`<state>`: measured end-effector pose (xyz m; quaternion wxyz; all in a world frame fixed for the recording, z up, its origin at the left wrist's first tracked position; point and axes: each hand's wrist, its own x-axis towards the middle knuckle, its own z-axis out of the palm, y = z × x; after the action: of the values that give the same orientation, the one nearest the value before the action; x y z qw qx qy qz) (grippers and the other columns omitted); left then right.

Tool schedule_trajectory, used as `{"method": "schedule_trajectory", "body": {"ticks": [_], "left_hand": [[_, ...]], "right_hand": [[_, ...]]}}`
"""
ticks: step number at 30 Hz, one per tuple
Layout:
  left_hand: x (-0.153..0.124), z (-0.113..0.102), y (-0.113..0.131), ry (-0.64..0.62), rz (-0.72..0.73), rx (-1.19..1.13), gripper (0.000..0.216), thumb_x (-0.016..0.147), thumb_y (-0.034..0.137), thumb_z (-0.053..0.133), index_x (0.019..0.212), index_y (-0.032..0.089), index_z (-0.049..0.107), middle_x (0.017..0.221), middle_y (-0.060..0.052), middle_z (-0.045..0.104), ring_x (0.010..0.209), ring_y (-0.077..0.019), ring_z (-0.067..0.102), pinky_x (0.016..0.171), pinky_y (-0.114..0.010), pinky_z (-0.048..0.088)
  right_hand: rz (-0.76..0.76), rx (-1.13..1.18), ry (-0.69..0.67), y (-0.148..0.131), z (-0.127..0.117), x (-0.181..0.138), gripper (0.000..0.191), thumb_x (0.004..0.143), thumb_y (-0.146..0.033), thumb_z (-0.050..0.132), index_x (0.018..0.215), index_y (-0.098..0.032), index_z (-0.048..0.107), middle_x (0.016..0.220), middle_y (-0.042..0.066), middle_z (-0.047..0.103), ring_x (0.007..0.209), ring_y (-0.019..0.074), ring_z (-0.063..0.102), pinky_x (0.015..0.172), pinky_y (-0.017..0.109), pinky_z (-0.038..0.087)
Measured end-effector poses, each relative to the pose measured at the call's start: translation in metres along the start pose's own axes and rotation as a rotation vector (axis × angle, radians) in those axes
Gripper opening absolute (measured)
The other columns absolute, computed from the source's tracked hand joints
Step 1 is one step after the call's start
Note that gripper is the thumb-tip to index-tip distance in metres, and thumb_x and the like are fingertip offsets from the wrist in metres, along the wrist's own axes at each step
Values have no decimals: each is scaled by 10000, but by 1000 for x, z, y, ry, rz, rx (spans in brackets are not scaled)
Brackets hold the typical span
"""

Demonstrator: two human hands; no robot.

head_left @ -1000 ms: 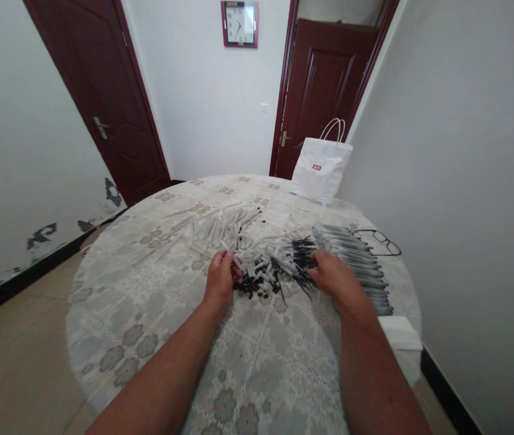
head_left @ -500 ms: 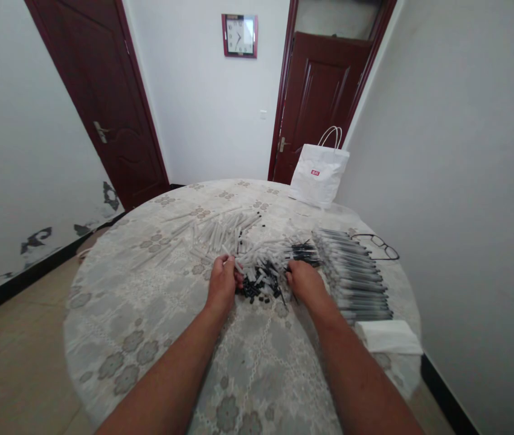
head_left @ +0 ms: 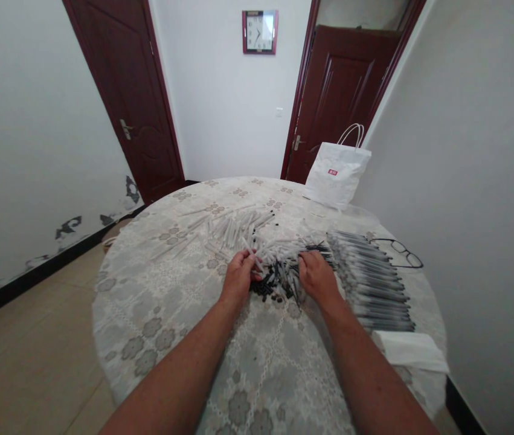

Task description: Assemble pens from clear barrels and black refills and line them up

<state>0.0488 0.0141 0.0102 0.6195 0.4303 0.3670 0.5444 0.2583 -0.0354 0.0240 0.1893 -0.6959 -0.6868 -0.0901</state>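
Note:
My left hand (head_left: 238,275) is closed on a pale pen barrel (head_left: 248,246), which slants up past the fingertips. Just beside it lie small black plugs (head_left: 263,291) in a loose heap. My right hand (head_left: 319,277) is closed at the other side of this heap, fingertips pinched together; what they hold is too small to make out. Between the hands spread mixed black and clear pen parts (head_left: 284,275). Behind my left hand is a pile of white pen barrels (head_left: 234,228). Thin black-ended pieces (head_left: 322,249) lie just beyond my right hand.
Assembled-looking grey pens (head_left: 381,287) lie in a long row on the right. Past them are eyeglasses (head_left: 404,254), and nearer me a white folded packet (head_left: 411,350). A white paper bag (head_left: 338,175) stands at the back of the round, cloth-covered table (head_left: 161,362).
The whole view has swung a little left, so everything sits further right. The barrel in my left hand now shows more clearly above the fingers. My right hand remains pinched near the black pieces.

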Motion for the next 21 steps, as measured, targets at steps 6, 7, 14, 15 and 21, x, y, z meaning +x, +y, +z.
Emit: {"method": "schedule_trajectory", "body": {"ticks": [6,7,14,15,21], "left_hand": [[-3,5,5,-58,-53,-172,283,801,376,692,971,199,551,883,-24,679,695,-147,675,575,-262,571],[-4,6,6,-65,-62,-205,283,803,379,696,941,202,525,872,-22,683,700,-155,687,601,-279,579],[-8,9,11,-62,-112,-336,316,826,376,693,927,196,453,836,-56,712,798,-235,746,696,-353,598],[-8,9,11,-58,-111,-343,316,828,376,692,925,195,451,826,-56,712,799,-238,747,695,-355,600],[-8,8,11,-65,-105,-367,306,836,366,685,937,193,454,826,-57,716,800,-246,751,693,-362,603]], "right_hand": [[163,394,276,-7,-18,-1,276,984,-287,421,1072,-165,652,1034,129,663,1015,250,603,942,408,474],[210,569,306,-11,-18,-1,284,973,-333,450,1120,-171,631,1014,114,673,944,238,636,876,400,510],[309,1605,240,-45,-8,0,296,820,-381,709,1014,-215,559,954,47,730,740,184,712,599,293,571],[309,1642,248,-48,-7,0,281,816,-361,718,999,-216,561,949,42,733,740,178,714,605,288,575],[305,1712,296,-50,-5,0,220,825,-307,711,969,-218,570,941,27,734,758,167,723,618,268,577]]}}
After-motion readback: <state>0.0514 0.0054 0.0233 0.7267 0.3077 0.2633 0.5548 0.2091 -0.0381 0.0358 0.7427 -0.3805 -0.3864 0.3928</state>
